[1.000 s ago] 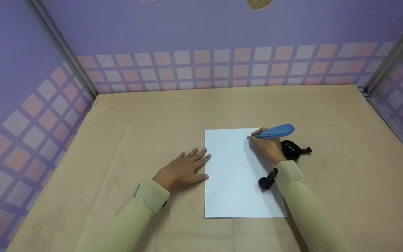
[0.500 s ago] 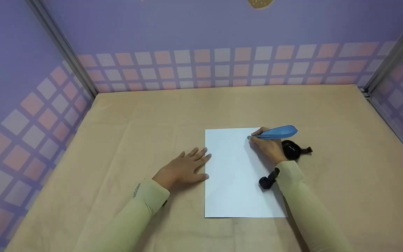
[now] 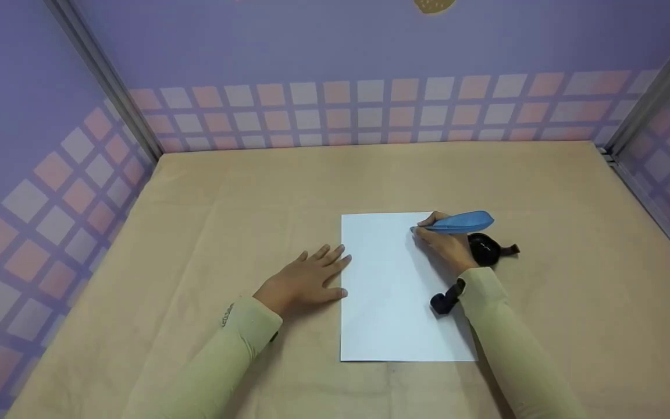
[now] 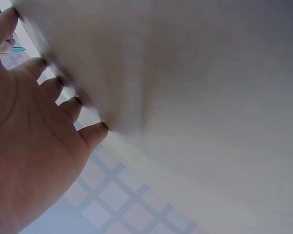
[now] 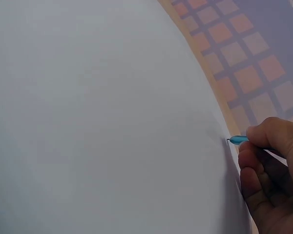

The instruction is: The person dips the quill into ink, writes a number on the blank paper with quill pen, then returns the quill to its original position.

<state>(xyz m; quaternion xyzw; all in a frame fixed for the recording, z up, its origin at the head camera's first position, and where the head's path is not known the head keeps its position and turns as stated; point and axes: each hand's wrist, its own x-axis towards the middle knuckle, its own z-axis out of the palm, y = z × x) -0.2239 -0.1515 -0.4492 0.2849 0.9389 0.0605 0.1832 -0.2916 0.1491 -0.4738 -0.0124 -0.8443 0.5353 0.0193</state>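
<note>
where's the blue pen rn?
Head view: the blue pen is gripped in the right hand, its tip on the far right corner of the white paper, just beyond a black object on the table.

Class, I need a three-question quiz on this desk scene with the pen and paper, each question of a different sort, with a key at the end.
1. True or false: the right hand holds the blue pen with its tip at the sheet of paper.
2. Where does the left hand lie? A) on top of the pen B) flat on the table beside the paper's left edge C) raised in the air
3. Fill in: the black object lies to the ____ of the right hand.

Key: 1 true; 2 B; 3 right
</note>
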